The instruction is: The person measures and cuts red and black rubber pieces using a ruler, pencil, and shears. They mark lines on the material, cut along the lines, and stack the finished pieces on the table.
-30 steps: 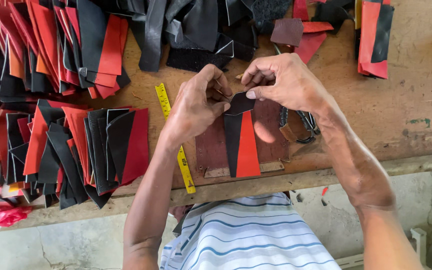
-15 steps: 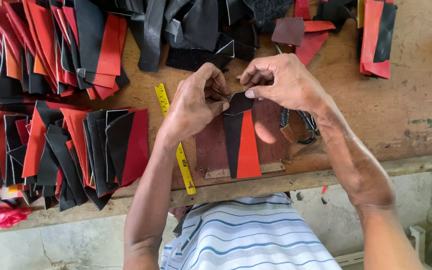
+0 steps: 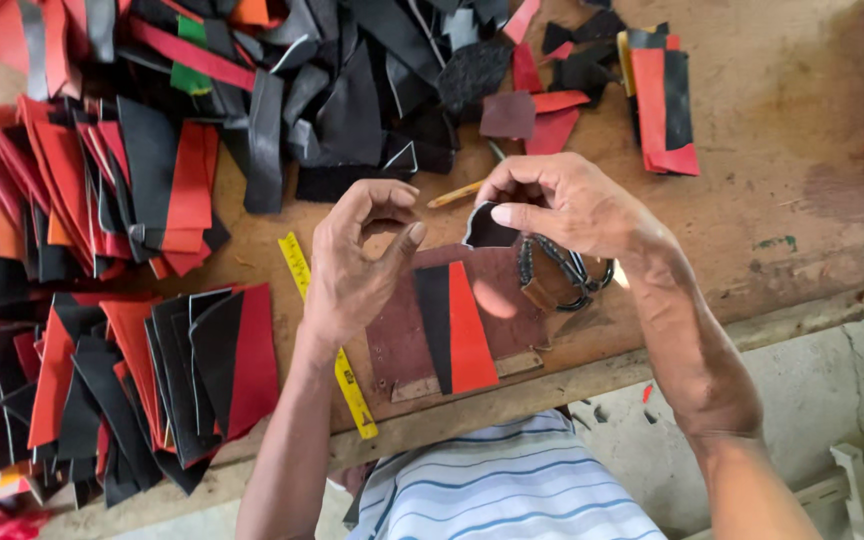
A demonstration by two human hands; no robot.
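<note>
while right hand (image 3: 562,205) still pinches black piece (image 3: 489,230), left hand (image 3: 357,265) now apparently released, open

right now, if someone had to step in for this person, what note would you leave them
Right hand: fingers pinch a small black cut piece, held just above the board.
Left hand: open, fingers curled, holding nothing; it hovers beside the piece, over the left edge of the dark red board.
On the board: a joined black-and-red piece lies flat. A yellow ruler runs under the left wrist.
Done, by the look of it: stacks of joined black-and-red pieces sit to the left.
Left: the black piece in hand is not yet laid down; loose offcuts are heaped at the back of the wooden bench.
</note>
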